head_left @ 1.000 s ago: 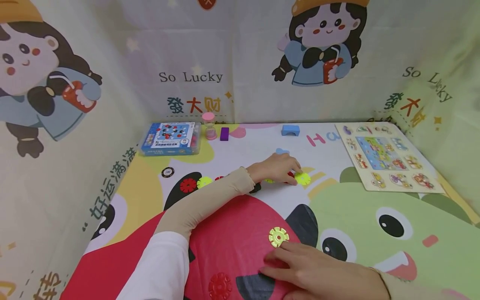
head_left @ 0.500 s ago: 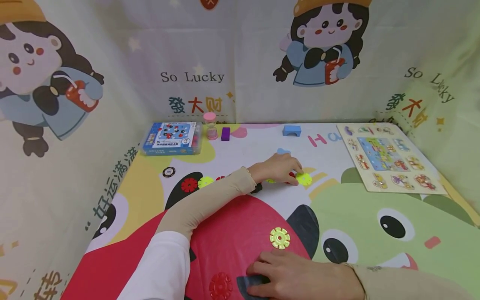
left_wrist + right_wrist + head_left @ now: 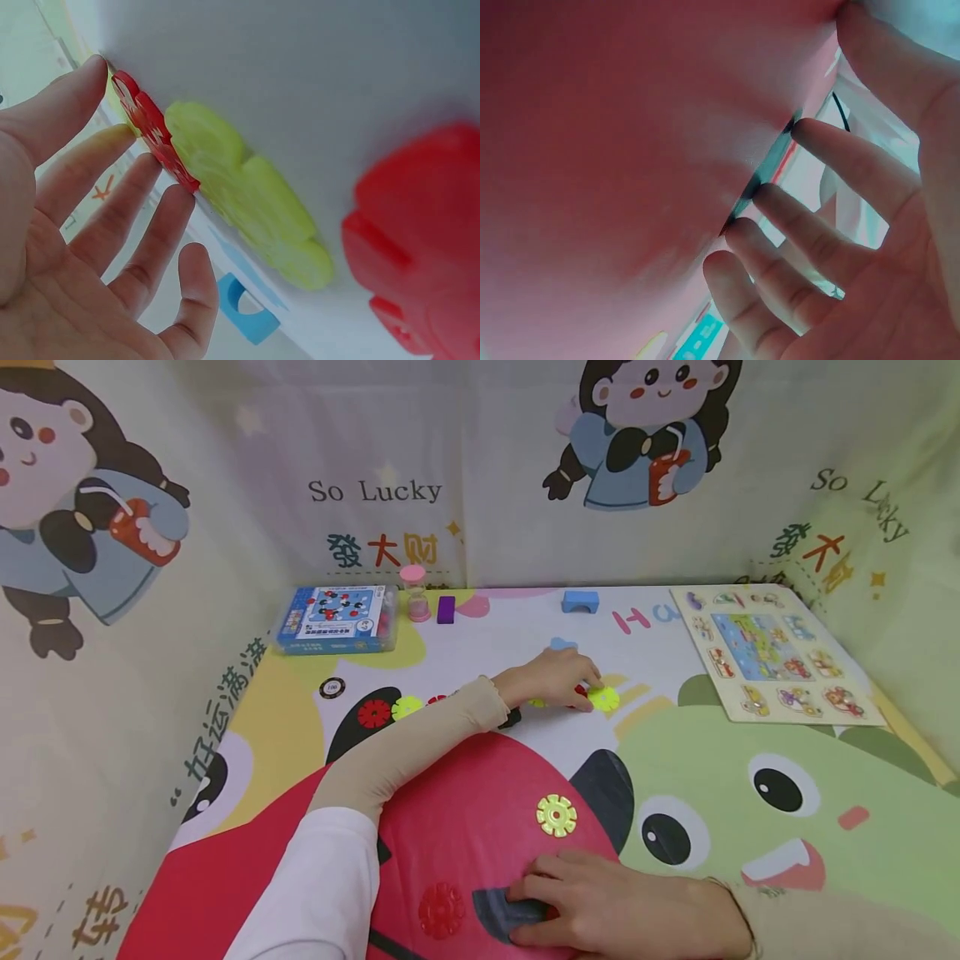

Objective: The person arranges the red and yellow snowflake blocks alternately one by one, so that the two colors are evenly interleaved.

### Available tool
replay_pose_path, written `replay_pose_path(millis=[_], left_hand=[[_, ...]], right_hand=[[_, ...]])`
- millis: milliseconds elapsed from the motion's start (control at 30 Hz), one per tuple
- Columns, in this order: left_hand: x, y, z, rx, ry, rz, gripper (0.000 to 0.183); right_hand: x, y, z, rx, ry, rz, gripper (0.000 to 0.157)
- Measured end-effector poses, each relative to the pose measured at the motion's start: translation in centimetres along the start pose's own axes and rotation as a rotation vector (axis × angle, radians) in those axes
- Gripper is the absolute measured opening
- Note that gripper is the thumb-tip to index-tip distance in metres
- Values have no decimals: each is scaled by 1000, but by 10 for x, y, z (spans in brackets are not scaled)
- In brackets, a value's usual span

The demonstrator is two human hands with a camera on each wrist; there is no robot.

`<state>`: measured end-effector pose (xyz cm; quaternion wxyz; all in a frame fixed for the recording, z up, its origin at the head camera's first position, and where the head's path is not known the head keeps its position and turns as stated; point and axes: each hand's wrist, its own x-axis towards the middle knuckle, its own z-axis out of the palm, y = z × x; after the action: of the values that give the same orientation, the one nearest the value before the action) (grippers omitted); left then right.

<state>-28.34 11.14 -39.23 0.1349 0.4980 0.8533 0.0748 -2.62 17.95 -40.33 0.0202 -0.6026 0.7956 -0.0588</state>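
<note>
In the head view my left hand [image 3: 551,678] reaches to the right end of a row of notched plastic discs. Its fingertips touch a red disc [image 3: 154,131], with a yellow disc [image 3: 603,698] just beyond. The left wrist view shows its fingers spread, beside another yellow disc [image 3: 247,195] and a nearer red disc [image 3: 427,240]. My forearm hides the row's middle. At the front, my right hand [image 3: 600,902] rests its fingertips on the printed cloth, holding nothing. Near it lie a loose yellow disc [image 3: 557,816] and a loose red disc [image 3: 442,910].
Along the back stand a blue-labelled plastic box [image 3: 337,620], a pink hourglass [image 3: 415,593], a purple block [image 3: 446,610] and a blue arch block [image 3: 580,602]. A wooden puzzle board [image 3: 780,652] lies at right, a black-and-white chip [image 3: 332,687] at left.
My right hand has drawn away from the loose yellow disc towards the front and come to rest on the cloth. The left hand stays at the row's end. The head view tilts slightly down.
</note>
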Motion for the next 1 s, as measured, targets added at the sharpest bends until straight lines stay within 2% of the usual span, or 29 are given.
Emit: replay_pose_path(millis=[200, 433, 567, 767, 1000], left_hand=[[-2, 4, 0, -4, -7, 4, 48], [-2, 2, -2, -1, -1, -5, 48], [-2, 1, -2, -7, -3, -9, 48], [-3, 1, -3, -7, 1, 0, 48], [-2, 1, -3, 4, 0, -2, 48]], right_hand=[[-19, 3, -3, 41, 45, 66, 38], [-47, 10, -8, 52, 67, 181, 44], [-59, 9, -7, 61, 71, 236, 39], [-69, 8, -5, 53, 107, 273, 36], [-69, 10, -4, 13, 122, 283, 38]])
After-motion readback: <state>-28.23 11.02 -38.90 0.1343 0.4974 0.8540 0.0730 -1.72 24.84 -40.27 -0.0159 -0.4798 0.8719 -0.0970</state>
